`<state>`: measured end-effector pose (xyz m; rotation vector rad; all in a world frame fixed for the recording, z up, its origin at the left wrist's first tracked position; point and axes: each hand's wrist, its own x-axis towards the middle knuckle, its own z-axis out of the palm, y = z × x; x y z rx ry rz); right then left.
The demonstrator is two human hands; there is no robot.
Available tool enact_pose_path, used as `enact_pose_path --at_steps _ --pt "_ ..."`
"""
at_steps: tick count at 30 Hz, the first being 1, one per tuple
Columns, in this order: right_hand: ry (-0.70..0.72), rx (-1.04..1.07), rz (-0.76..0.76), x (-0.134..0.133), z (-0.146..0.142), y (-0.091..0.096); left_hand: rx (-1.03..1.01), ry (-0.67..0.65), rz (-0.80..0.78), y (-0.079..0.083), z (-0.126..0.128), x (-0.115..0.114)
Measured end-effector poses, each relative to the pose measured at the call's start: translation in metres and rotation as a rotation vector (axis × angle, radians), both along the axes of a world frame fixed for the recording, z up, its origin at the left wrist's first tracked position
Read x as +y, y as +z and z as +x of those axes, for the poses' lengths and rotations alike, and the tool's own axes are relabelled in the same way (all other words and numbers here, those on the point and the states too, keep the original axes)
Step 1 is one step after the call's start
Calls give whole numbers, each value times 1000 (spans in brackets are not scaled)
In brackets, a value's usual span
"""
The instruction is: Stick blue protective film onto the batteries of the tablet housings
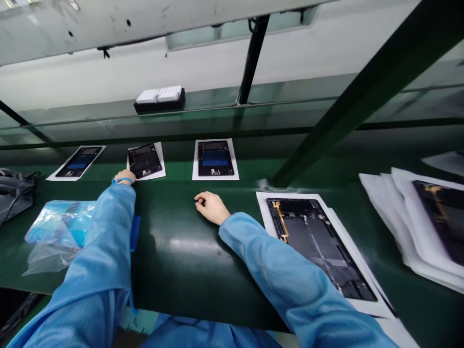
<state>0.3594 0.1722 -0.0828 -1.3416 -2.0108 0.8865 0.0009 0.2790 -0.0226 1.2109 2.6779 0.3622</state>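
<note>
My left hand [125, 176] reaches forward to the near edge of a white sheet carrying an open black tablet chassis [144, 160] on the green belt; its fingers are mostly hidden behind the wrist and blue cuff. My right hand [210, 205] rests on the dark green worktop [181, 251] with fingers curled loosely and nothing visible in them. Just right of that arm lies another opened tablet chassis [319, 244] on a white sheet, close to me.
Two more tablets on sheets, one [79, 162] at left and one [215, 158] at centre, ride the belt. A stack of white sheets with a tablet [431, 217] sits at right. Clear plastic bags [58, 232] lie left. A black tray of white parts [159, 98] stands on the shelf.
</note>
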Motion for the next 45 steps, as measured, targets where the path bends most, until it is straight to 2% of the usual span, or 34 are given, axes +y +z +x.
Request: enact_pose_path --at_steps 4,7,11,15,19,23,25,27,30,33,38,41,45 --pt "-3 73 -52 -11 2 1 -3 108 50 11 2 2" --pt "-25 141 -112 -15 4 0 -41 124 127 23 -2 -2" --pt "-75 260 -213 -12 -2 -3 -141 115 281 34 -3 -29" --pt "-121 449 -374 -10 -15 -5 -327 103 398 36 8 -81" --pt "-34 698 -605 -19 -24 3 -540 4 445 31 34 -157" --pt "94 852 -786 -39 -20 9 -693 -126 405 13 71 -230" --pt "111 879 -832 -49 -15 8 -722 -193 352 1 87 -255" --pt "96 882 -855 -58 -9 5 -707 -267 294 -11 98 -271" --pt "76 852 -874 -66 3 2 -612 -385 199 -20 100 -280" --pt "58 792 -867 -70 20 2 -432 -460 119 -18 87 -274" --pt "-10 618 -806 -71 52 10 -76 -338 88 -13 43 -244" --pt "-44 457 -755 -68 69 15 -45 -338 -22 -13 20 -228" --pt "-88 159 -635 -62 85 21 -129 -439 -117 -8 2 -219"
